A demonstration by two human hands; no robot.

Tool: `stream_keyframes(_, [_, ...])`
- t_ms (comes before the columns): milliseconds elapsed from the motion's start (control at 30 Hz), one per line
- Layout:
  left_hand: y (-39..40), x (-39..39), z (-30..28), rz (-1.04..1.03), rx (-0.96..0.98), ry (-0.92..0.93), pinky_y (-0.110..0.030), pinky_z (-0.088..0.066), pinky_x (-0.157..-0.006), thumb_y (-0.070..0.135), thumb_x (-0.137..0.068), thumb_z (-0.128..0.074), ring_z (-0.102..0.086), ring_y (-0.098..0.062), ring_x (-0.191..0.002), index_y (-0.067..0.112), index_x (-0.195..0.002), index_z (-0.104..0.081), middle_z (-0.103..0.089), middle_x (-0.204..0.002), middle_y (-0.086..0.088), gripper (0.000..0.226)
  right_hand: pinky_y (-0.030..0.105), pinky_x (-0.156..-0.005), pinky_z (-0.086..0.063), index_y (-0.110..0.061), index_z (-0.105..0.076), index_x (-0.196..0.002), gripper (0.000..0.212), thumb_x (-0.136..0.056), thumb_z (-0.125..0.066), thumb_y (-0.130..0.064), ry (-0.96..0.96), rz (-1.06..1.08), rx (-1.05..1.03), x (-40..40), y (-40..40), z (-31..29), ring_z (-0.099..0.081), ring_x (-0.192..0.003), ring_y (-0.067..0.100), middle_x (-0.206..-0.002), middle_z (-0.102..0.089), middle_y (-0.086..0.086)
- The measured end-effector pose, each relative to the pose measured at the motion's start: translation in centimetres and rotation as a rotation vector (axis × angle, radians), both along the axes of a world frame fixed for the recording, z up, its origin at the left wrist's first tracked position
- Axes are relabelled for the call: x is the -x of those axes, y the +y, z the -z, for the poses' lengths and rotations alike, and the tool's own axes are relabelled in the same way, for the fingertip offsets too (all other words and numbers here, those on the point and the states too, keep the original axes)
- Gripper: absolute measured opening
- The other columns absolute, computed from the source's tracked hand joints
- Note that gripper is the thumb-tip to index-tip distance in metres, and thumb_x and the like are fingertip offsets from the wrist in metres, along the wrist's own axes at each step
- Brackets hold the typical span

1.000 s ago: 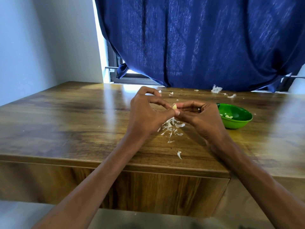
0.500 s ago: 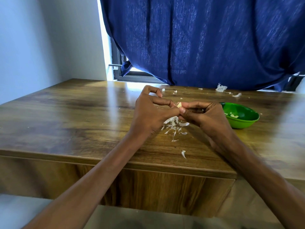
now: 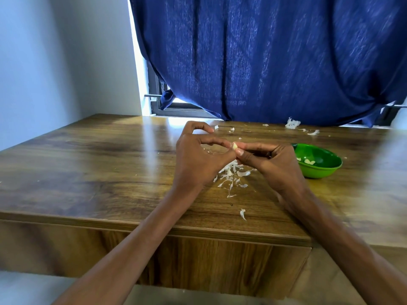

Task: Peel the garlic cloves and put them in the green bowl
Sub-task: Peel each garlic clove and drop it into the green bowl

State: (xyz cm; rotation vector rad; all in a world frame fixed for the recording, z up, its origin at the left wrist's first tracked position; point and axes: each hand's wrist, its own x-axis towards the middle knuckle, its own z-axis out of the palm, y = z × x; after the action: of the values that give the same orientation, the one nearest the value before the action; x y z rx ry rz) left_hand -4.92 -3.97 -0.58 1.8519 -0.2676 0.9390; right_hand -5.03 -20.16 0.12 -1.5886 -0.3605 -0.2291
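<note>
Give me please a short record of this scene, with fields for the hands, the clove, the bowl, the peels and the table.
left hand: pinches the garlic clove
right hand: pinches the same clove
garlic clove: held between both hands, above the table
green bowl: to the right of the hands, a few pale pieces inside
peels: heap under the hands, more scattered near the curtain
table: wooden

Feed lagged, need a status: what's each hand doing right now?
Left hand: fingertips pinch the garlic clove.
Right hand: pinches the same clove from the other side.
</note>
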Motion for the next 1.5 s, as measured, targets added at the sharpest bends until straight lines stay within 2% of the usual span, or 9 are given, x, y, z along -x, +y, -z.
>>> stream_keyframes(100, [-0.05,-0.01,-0.02,0.009,-0.004,0.015,-0.022,-0.047,-0.084,0.032,-0.068,-0.091,-0.061,0.000,-0.101,0.038,-0.073,-0.077,-0.061,-0.103,0.019,0.016,0.021,-0.075,-0.060,-0.015,-0.078,-0.101,0.034,-0.068,-0.080,-0.024,-0.008,0.018,0.041,0.05,-0.07,0.01,-0.076,-0.084,0.013,-0.092,-0.079,-0.002])
stream_keyframes(200, [0.01,0.00,-0.08,0.065,0.007,0.060,-0.018,-0.051,-0.076,0.030,-0.067,-0.089,-0.069,-0.001,-0.085,0.027,-0.076,-0.081,-0.073,-0.089,0.013,0.012,0.025,-0.073,-0.061,-0.015,-0.078,-0.098,0.024,-0.074,-0.082,-0.012,-0.019,0.037,0.083,-0.05,-0.17,0.14,-0.076,-0.081,0.016,-0.089,-0.079,0.000])
stream_keyframes(333, [0.17,0.43,-0.28,0.162,0.032,0.146,-0.037,-0.064,-0.069,0.025,-0.066,-0.086,-0.073,-0.010,-0.069,0.016,-0.076,-0.081,-0.077,-0.076,0.005,0.015,0.022,-0.068,-0.060,-0.011,-0.078,-0.098,0.023,-0.075,-0.082,-0.007,0.003,0.039,0.125,-0.06,-0.36,0.11,-0.076,-0.078,0.016,-0.087,-0.079,0.001])
stream_keyframes(500, [0.51,0.43,-0.26,0.217,0.029,0.178,-0.040,-0.064,-0.073,0.036,-0.059,-0.081,-0.074,-0.014,-0.070,0.013,-0.075,-0.080,-0.077,-0.076,0.002,0.028,0.020,-0.065,-0.059,-0.009,-0.077,-0.096,0.020,-0.076,-0.080,-0.003,0.004,0.024,0.129,-0.07,-0.48,0.08,-0.076,-0.075,0.016,-0.085,-0.079,0.001])
stream_keyframes(833, [0.72,0.40,-0.16,0.257,0.012,0.268,-0.037,-0.061,-0.076,0.036,-0.057,-0.082,-0.072,-0.014,-0.071,0.017,-0.071,-0.077,-0.077,-0.076,0.000,0.024,0.019,-0.063,-0.058,-0.011,-0.077,-0.090,0.017,-0.076,-0.080,-0.002,0.015,0.000,0.182,0.01,-0.43,0.01,-0.076,-0.073,0.017,-0.083,-0.078,0.003])
stream_keyframes(1033, [0.70,0.30,-0.15,0.280,-0.014,0.307,-0.024,-0.057,-0.068,0.020,-0.067,-0.090,-0.069,-0.007,-0.067,0.018,-0.069,-0.075,-0.073,-0.069,0.006,0.015,0.020,-0.064,-0.058,-0.010,-0.076,-0.090,0.016,-0.077,-0.079,0.000,0.044,-0.011,0.176,0.19,-0.34,0.00,-0.076,-0.074,0.017,-0.082,-0.078,0.005])
stream_keyframes(1167, [0.36,0.25,-0.24,0.264,0.067,0.309,-0.031,-0.061,-0.074,0.013,-0.075,-0.084,-0.074,-0.018,-0.073,0.012,-0.076,-0.078,-0.076,-0.072,0.001,0.006,0.019,-0.062,-0.057,-0.010,-0.073,-0.094,0.020,-0.077,-0.077,0.001,0.078,-0.031,0.053,0.44,-0.15,-0.23,-0.075,-0.072,0.017,-0.081,-0.077,0.011])
stream_keyframes(1367, [0.03,0.46,-0.44,0.342,0.288,0.401,-0.030,-0.062,-0.078,0.008,-0.086,-0.077,-0.076,-0.019,-0.073,0.006,-0.088,-0.079,-0.078,-0.078,-0.006,0.003,0.025,-0.070,-0.060,-0.012,-0.068,-0.107,0.032,-0.079,-0.075,0.001,0.122,-0.054,-0.090,0.16,-0.33,-0.26,-0.074,-0.076,0.018,-0.080,-0.077,0.012])
stream_keyframes(1500, [-0.14,0.66,-0.50,0.332,0.286,0.389,-0.034,-0.063,-0.081,0.013,-0.088,-0.077,-0.077,-0.019,-0.074,0.009,-0.096,-0.079,-0.079,-0.082,-0.003,0.009,0.023,-0.073,-0.061,-0.013,-0.069,-0.105,0.038,-0.068,-0.075,-0.008,0.136,-0.087,-0.181,0.16,-0.26,-0.44,-0.075,-0.080,0.017,-0.086,-0.078,0.012])
